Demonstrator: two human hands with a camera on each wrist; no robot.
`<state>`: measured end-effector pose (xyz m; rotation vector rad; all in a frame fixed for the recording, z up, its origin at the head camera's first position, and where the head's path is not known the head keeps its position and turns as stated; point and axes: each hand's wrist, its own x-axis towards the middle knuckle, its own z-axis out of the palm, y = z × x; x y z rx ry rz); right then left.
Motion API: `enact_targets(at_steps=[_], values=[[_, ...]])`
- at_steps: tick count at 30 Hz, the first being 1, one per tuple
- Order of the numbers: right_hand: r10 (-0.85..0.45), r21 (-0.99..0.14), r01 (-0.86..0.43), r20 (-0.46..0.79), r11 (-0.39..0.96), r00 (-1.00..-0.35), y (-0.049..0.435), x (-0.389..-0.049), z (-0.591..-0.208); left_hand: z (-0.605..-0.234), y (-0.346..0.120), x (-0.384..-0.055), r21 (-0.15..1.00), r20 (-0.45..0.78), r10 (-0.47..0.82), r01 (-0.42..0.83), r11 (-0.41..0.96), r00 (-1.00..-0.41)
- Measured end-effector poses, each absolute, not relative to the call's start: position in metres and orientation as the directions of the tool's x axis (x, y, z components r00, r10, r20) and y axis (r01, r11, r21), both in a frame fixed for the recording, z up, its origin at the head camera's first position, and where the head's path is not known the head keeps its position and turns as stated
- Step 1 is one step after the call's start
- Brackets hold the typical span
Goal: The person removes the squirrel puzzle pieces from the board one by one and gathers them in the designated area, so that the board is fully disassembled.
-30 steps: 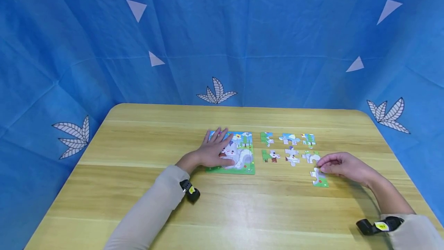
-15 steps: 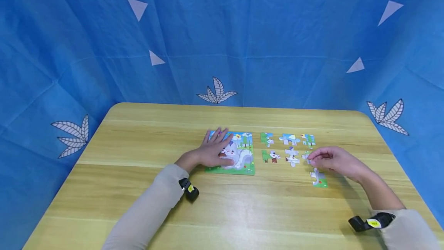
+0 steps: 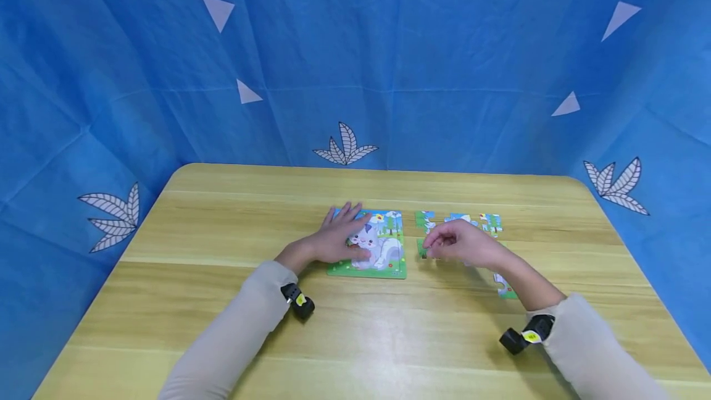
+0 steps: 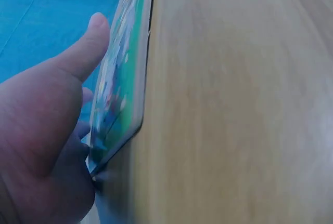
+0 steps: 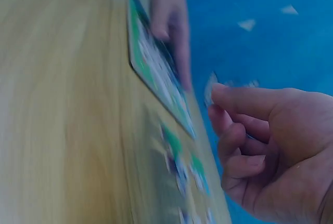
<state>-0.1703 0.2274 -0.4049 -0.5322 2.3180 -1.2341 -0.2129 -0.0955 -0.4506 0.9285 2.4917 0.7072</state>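
A square board with a squirrel picture lies on the table. My left hand rests spread over its left part, the thumb extended across the picture. To the right, my right hand hovers over the loose jigsaw pieces, fingers loosely bent and thumb near the index finger. No piece shows between the fingertips; a pale shape by the thumb in the right wrist view looks like the curtain print. Near its fingertips is a green jigsaw piece. Another jigsaw piece lies partly behind the right forearm.
More pieces form a row at the back, among them a tree piece and a blue-sky piece. Several in the middle row are covered by my right hand and wrist. A blue curtain stands behind the wooden table.
My right hand has swept left, from beside the right-hand pieces to above the left column, covering the middle pieces. The left hand and the board stay nearly still.
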Motion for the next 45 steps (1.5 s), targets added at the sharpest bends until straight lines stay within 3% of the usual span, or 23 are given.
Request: enact_targets(at_steps=[5,8,16,32,45], values=[[-0.539,-0.817,-0.236,-0.105,0.527,-0.836,0.192,-0.171,-0.415,-0.446,-0.109,-0.219,0.584,-0.086,0.666,0.504,0.636,-0.741],[-0.515,-0.816,-0.243,-0.076,0.524,-0.854,0.174,-0.168,-0.423,-0.443,-0.121,-0.221,0.579,-0.064,0.658,0.509,0.637,-0.75],[-0.438,-0.825,-0.229,-0.026,0.517,-0.898,0.149,-0.162,-0.444,-0.441,-0.143,-0.214,0.584,-0.151,0.667,0.479,0.655,-0.729],[-0.431,-0.713,-0.248,-0.084,0.656,-0.898,0.134,-0.162,-0.447,-0.454,-0.15,-0.212,0.547,-0.202,0.655,0.471,0.692,-0.728],[-0.406,-0.733,-0.204,-0.106,0.649,-0.908,0.132,-0.159,-0.448,-0.455,-0.149,-0.212,0.552,-0.223,0.657,0.462,0.694,-0.72]])
